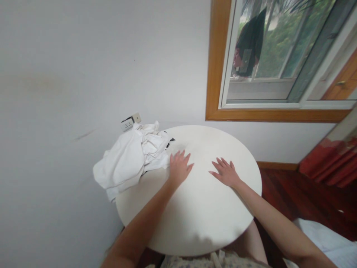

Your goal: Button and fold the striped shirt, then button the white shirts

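Both my hands lie flat, palm down, on a round white table [200, 219]. My left hand [179, 167] rests near the table's left side with its fingers stretched out, right beside a crumpled heap of white cloth [131, 160] that hangs over the table's left edge. My right hand [225, 172] lies a little to the right of the left one, fingers spread, holding nothing. The cloth has a dark strap or trim [170, 140] showing at its far side.
A white wall stands behind the table, with a power socket [130, 122] just above the cloth. A wood-framed window [275, 59] is at the upper right. Red wooden floor [281, 193] and a red fabric [331, 160] lie to the right.
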Demonstrator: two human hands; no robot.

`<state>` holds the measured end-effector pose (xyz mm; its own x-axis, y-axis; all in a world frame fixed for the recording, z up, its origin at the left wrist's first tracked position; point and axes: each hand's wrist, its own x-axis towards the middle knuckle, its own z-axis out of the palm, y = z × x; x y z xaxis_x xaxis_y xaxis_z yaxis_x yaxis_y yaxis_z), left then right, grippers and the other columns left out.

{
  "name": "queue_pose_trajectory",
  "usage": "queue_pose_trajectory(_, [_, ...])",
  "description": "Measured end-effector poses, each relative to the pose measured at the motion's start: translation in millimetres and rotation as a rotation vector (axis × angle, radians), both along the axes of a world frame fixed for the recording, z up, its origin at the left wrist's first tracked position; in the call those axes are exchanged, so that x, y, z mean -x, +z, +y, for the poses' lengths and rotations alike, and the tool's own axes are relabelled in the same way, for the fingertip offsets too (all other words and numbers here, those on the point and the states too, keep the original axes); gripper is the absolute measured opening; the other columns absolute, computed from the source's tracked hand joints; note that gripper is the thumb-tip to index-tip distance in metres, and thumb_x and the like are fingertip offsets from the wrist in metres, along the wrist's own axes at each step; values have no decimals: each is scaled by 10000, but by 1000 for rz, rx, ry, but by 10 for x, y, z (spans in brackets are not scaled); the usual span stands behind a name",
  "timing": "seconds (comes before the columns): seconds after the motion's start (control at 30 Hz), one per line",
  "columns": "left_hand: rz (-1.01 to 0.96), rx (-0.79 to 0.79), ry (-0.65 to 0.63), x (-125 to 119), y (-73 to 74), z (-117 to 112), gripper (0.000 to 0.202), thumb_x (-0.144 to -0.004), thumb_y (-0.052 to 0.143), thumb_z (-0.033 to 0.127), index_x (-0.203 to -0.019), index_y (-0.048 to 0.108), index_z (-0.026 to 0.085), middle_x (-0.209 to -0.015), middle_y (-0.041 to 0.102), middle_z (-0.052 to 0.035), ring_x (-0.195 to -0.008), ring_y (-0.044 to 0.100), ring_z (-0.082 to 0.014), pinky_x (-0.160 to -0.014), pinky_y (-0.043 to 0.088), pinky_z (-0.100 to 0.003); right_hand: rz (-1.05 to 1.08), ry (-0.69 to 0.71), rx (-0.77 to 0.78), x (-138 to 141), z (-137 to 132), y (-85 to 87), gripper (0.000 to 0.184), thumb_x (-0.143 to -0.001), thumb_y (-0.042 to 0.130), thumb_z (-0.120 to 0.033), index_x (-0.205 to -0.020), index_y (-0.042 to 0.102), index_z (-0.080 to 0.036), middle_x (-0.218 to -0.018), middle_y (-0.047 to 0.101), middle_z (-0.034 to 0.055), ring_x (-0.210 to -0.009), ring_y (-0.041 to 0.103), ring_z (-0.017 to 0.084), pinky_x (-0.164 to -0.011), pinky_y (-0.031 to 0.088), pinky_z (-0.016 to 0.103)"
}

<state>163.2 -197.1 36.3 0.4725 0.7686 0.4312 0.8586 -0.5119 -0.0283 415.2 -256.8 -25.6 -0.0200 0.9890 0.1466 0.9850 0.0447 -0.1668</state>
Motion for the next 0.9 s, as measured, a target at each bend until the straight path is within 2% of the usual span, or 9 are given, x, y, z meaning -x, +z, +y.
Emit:
queue_pose_trajectory(0.13, [-110, -195, 182, 333, 891, 317, 507, -915, 318, 471, -1355, 424, 243, -1451, 375, -93, -1356, 268, -289, -1100, 161, -506, -1, -2, -8, -2, 7, -15, 713, -853, 220, -709, -1411, 368, -290, -1517, 238, 65, -1401, 163, 299, -1088, 84, 586])
queue_pose_trajectory(0.23, [-138, -259, 369, 738, 1368, 617, 572, -900, 333, 501, -1391, 354, 207, -1457, 342, -141, -1343, 265, -323, -1061, 210, -524, 1, -6, -6, -3, 3, -20, 720, -849, 208, -718, -1411, 365, -296, -1518, 237, 61, -1403, 158, 292, -1088, 77, 583])
queue_pose_trajectory(0.3, [-127, -233, 515, 1012, 1492, 798, 635, -872, 375, 540, -1375, 361, 152, -1417, 374, -196, -1310, 291, -367, -1011, 262, -546, 10, -1, 2, -5, -1, -17, 727, -846, 205, -722, -1412, 364, -293, -1519, 236, 59, -1403, 158, 292, -1090, 76, 579])
queue_pose_trajectory(0.4, [-29, -12, 666, 1320, 1456, 993, 696, -801, 473, 588, -1277, 450, 80, -1237, 521, -245, -1158, 442, -406, -908, 348, -561, 27, 3, 12, -5, -4, -10, 740, -844, 206, -725, -1414, 366, -281, -1519, 230, 67, -1402, 156, 305, -1086, 77, 590])
queue_pose_trajectory(0.5, [88, 103, 655, 1458, 1361, 1073, 534, -818, 492, 483, -1173, 527, 86, -1151, 569, -224, -1058, 520, -368, -837, 409, -490, 34, 3, 11, -2, 0, -4, 740, -842, 218, -724, -1414, 368, -279, -1518, 231, 71, -1402, 150, 316, -1083, 72, 599])
queue_pose_trajectory(0.6, [133, -7, 609, 1496, 1392, 1080, 404, -876, 414, 400, -1107, 553, 97, -1117, 575, -184, -1029, 525, -318, -820, 415, -442, 33, -2, 11, 3, 2, 6, 731, -843, 232, -719, -1412, 372, -282, -1516, 237, 69, -1401, 154, 316, -1089, 66, 588])
queue_pose_trajectory(0.73, [30, -233, 571, 1516, 1684, 1110, 378, -921, 339, 366, -1077, 516, 70, -1086, 551, -140, -946, 511, -241, -777, 432, -366, 47, 2, 13, 9, 0, 18, 739, -837, 219, -729, -1407, 378, -286, -1517, 235, 71, -1401, 154, 312, -1086, 73, 589])
queue_pose_trajectory(0.83, [-163, -387, 532, 1473, 2025, 1135, 300, -917, 376, 303, -1048, 490, 59, -1069, 538, -111, -925, 487, -200, -803, 427, -337, 52, 0, 4, 14, 2, 17, 742, -834, 209, -735, -1402, 385, -291, -1515, 241, 76, -1402, 152, 309, -1083, 76, 587])
queue_pose_trajectory(0.9, [-306, -481, 452, 1387, 2269, 1106, 243, -905, 407, 248, -1038, 484, 61, -1056, 542, -99, -959, 473, -195, -858, 413, -349, 54, 4, -2, 18, 4, 17, 742, -836, 201, -735, -1401, 385, -291, -1513, 248, 76, -1401, 158, 306, -1082, 71, 588])
